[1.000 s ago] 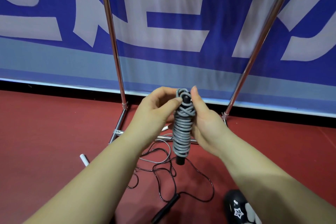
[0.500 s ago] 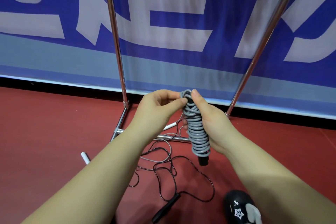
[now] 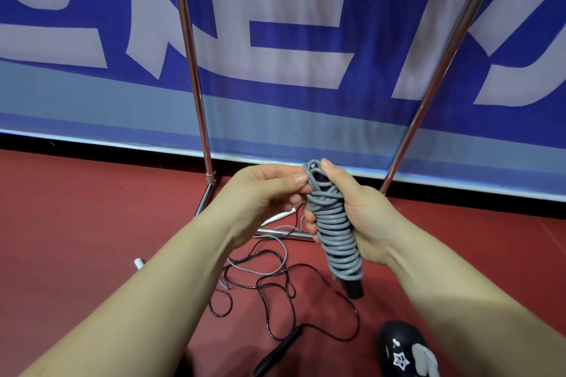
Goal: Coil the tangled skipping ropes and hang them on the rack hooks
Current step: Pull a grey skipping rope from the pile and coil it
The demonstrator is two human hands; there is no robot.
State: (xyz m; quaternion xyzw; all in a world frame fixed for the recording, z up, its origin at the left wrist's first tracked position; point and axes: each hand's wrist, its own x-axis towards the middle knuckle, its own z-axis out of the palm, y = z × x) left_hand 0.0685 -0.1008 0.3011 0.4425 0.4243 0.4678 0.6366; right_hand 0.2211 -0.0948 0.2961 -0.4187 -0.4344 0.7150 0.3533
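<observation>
Between the two rack poles [image 3: 196, 95], I have my right hand [image 3: 364, 217] wrapped around the grey coiled rope [image 3: 335, 229], tilted, thumb at its top. My left hand [image 3: 260, 193] pinches the top loop. Below, a tangled black rope [image 3: 275, 294] lies on the red floor [image 3: 76, 223].

Rack poles [image 3: 190, 64]: polished metal, bright and mirror-smooth. Grey rope [image 3: 335, 223] at centre: matt, rubbery-looking cord, wound over a black, dull plastic handle [image 3: 354, 288]. Black rope [image 3: 275, 285] on floor at 6 o'clock: thin, glossy cord. Floor [image 3: 92, 208]: red, matt, finely textured. Banner [image 3: 291, 24] at 12 o'clock: matt cloth. Shoe [image 3: 401, 349] at 5 o'clock: shiny black.
</observation>
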